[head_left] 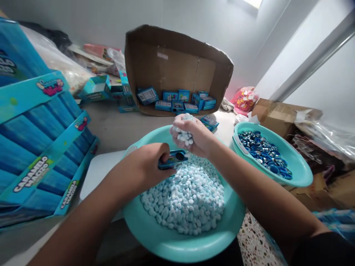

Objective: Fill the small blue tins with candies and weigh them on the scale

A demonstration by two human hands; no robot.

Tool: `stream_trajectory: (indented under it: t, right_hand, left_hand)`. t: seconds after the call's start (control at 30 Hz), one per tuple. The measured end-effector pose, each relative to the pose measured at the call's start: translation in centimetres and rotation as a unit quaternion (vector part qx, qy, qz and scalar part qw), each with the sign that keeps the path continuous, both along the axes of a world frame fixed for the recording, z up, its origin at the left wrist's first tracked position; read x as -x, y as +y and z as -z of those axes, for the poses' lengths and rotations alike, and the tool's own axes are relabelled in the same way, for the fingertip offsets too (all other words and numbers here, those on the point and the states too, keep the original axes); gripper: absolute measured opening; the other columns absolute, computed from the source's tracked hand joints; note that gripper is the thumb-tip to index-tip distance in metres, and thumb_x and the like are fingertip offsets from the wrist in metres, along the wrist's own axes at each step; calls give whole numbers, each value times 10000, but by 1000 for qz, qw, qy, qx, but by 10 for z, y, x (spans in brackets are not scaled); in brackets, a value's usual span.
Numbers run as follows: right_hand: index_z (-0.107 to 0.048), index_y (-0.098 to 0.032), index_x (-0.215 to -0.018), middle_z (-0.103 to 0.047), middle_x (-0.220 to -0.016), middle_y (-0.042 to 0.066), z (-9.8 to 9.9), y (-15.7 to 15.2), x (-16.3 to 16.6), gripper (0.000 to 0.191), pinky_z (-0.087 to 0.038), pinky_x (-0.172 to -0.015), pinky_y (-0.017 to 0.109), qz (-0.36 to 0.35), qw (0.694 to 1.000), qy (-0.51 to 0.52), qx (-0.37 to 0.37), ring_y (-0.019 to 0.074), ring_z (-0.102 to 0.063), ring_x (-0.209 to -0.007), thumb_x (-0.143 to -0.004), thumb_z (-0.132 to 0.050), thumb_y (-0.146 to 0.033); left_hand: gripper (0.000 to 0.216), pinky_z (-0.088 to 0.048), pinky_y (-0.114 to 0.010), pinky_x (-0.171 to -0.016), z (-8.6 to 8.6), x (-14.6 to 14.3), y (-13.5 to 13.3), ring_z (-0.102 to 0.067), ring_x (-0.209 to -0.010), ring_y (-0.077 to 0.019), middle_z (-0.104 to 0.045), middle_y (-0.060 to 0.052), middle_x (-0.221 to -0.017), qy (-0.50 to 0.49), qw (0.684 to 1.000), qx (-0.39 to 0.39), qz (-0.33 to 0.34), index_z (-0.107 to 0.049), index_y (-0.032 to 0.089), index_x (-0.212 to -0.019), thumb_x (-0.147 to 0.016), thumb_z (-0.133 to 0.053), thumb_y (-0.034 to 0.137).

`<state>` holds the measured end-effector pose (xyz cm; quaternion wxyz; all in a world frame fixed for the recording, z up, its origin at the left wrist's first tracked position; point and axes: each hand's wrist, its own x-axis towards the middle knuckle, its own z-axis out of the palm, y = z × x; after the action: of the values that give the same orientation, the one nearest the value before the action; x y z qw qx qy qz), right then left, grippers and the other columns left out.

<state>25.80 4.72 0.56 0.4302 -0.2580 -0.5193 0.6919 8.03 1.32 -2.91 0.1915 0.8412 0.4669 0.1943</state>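
Hands: two, both over the near basin. The left hand [148, 164] is closed around one small blue box [173, 159], its open end turned toward the right hand. The right hand [191, 135] is cupped shut on a fistful of pale blue-white candies [183, 136], held just above the box mouth.

Basins: two, both teal. The large basin [155, 236], nearest the person, holds a heap of loose candies too many to count. The smaller basin [298, 171], to its right, holds shiny blue round pieces [262, 151], also uncounted.

Cartons: one open cardboard carton [177, 66] on its side at the back of the bench [116, 127], with roughly nine small blue boxes inside; one more blue packet [210, 122] lies just in front of it.

Display trays: a stack of at least three blue printed trays [41, 147] at left.
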Motion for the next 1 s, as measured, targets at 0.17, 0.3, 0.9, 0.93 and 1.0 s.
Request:
stream_trajectory:
  t: [0.17,0.3,0.9,0.93,1.0]
  right_hand:
    - [-412,-224,-780,-438,-648,-72,4,-2,7,443,-243,-436,194,68,997,32,20,46,-393,-507,-719,-810,-407]
    - [-456,-217,-806,-491,-679,-54,8,-2,7,372,-269,-454,204,86,996,25,13,67,-463,-550,-740,-780,-388]
    - [-391,-230,-750,-506,-671,-29,1,-9,6,433,-407,-569,267,98,993,-41,-53,125,-530,-631,-777,-677,-554]
    - [-386,-231,-757,-516,-687,-26,0,-9,6,432,-419,-577,270,105,992,-42,-59,127,-539,-638,-780,-668,-557]
    - [-389,-232,-774,-538,-718,-22,1,-10,6,408,-443,-592,273,115,991,-38,-65,129,-557,-648,-792,-652,-544]
  left_hand:
    - [358,-272,-313,-552,-1,2,-2,-442,-603,-165,-512,27,-675,-4,999,-16,28,-443,230,-744,-757,-716,463]
    - [344,-265,-313,-544,1,2,-2,-460,-603,-168,-517,27,-672,-17,999,-27,22,-455,236,-747,-749,-725,449]
    - [262,-414,-312,-581,-3,7,-8,-584,-633,-196,-631,22,-762,-124,992,4,-18,-566,280,-881,-767,-752,425]
    - [269,-436,-315,-601,-3,6,-8,-608,-662,-204,-653,18,-797,-131,991,5,-22,-583,286,-915,-768,-755,430]
    - [292,-470,-320,-647,-3,6,-8,-651,-745,-223,-688,9,-874,-140,990,-3,-25,-606,296,-974,-767,-763,429]
